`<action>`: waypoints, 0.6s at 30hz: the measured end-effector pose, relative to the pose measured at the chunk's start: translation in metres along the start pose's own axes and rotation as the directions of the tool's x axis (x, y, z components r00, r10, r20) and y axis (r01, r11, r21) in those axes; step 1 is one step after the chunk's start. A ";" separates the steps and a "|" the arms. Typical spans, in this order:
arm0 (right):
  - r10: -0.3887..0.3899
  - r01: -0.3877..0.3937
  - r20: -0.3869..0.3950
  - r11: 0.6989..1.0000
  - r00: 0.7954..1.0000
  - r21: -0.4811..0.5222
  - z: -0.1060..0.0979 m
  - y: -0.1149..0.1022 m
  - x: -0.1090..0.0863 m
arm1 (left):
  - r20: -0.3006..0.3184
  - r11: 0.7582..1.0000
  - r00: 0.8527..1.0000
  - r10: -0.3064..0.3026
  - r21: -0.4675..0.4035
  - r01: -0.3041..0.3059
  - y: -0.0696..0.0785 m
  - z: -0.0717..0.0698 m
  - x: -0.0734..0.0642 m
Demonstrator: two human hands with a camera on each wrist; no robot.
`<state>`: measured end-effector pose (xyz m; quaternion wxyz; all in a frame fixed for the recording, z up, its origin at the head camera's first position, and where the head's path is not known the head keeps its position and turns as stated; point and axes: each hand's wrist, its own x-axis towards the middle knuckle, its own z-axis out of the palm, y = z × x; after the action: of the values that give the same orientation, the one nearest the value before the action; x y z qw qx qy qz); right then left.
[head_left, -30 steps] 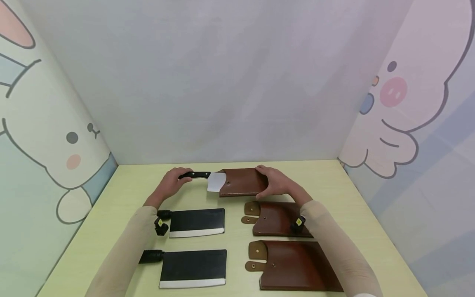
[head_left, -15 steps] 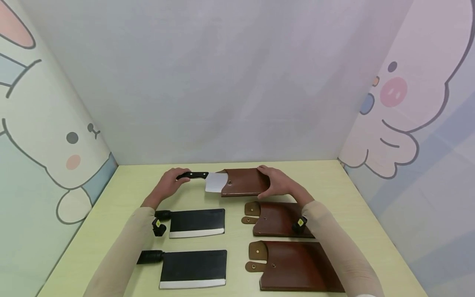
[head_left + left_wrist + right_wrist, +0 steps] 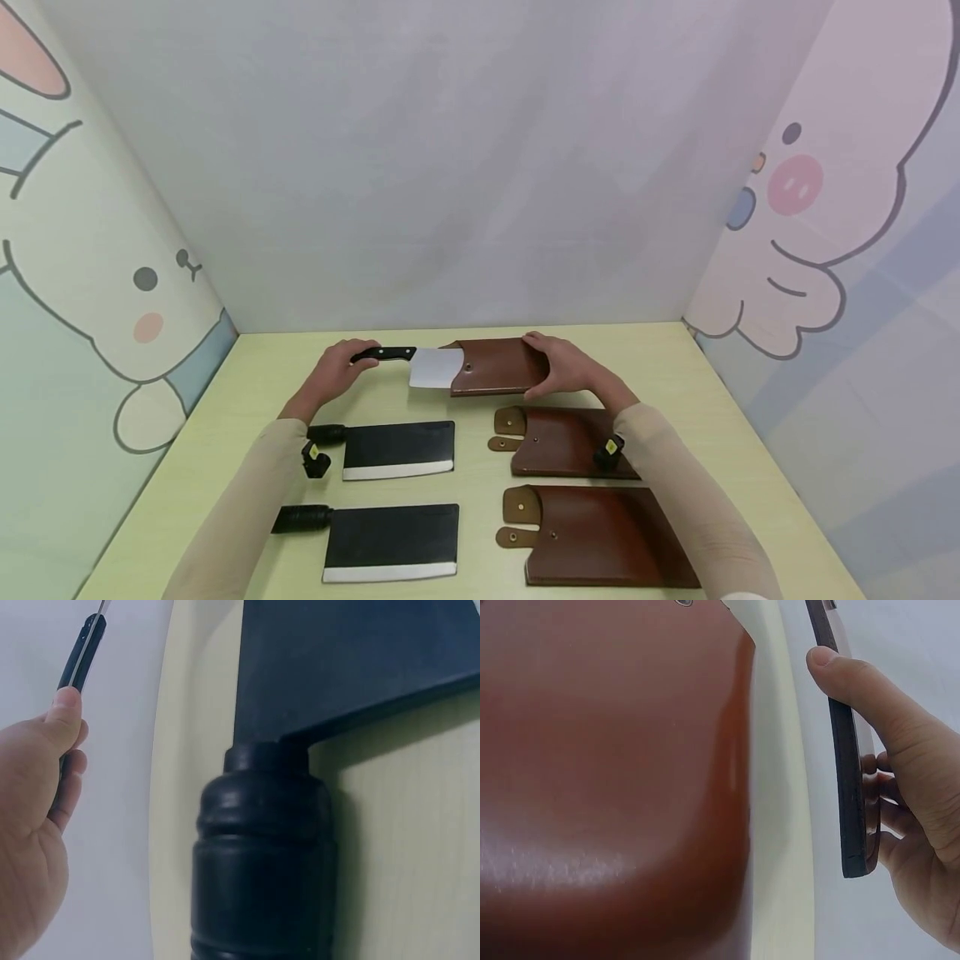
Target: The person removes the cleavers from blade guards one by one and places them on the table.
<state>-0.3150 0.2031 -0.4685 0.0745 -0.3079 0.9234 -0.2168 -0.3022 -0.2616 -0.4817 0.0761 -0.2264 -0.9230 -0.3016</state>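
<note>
At the back of the table, my left hand [image 3: 333, 372] grips the black riveted handle of a cleaver [image 3: 437, 368]. Part of its bright blade shows; the rest is inside a brown leather sheath [image 3: 495, 367]. My right hand [image 3: 567, 367] holds that sheath by its right end, thumb on the near edge and fingers at the far edge. In the left wrist view, the thumb and fingers of the left hand [image 3: 41, 772] close round the handle. In the right wrist view, the right hand [image 3: 900, 750] holds the sheath [image 3: 846, 780] edge-on, above the table.
Two black-bladed cleavers, one farther [image 3: 399, 448] and one nearer [image 3: 392, 542], lie on the left with handles pointing left. On the right lie two more brown sheaths, one farther [image 3: 558, 442] and one nearer [image 3: 600, 533], partly under my right arm. Printed walls [image 3: 480, 167] enclose the table.
My left hand has moved left with the cleaver, and my right hand has shifted slightly right with the sheath. More of the blade shows outside the sheath. The other cleavers and sheaths have stayed put.
</note>
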 end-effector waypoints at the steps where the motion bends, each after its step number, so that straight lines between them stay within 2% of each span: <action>1: 0.000 0.000 0.001 1.000 1.000 -0.004 0.000 0.001 0.000 | 0.003 1.000 1.000 -0.002 -0.002 0.002 0.000 0.000 0.000; 18: 0.016 -0.016 -0.004 1.000 1.000 0.004 -0.002 0.010 -0.004 | 0.006 0.999 0.999 -0.034 0.006 0.034 -0.005 -0.005 -0.002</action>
<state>-0.3180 0.2131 -0.4715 0.0752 -0.2999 0.9255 -0.2186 -0.3025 -0.2690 -0.4806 0.0688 -0.2113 -0.9278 -0.2996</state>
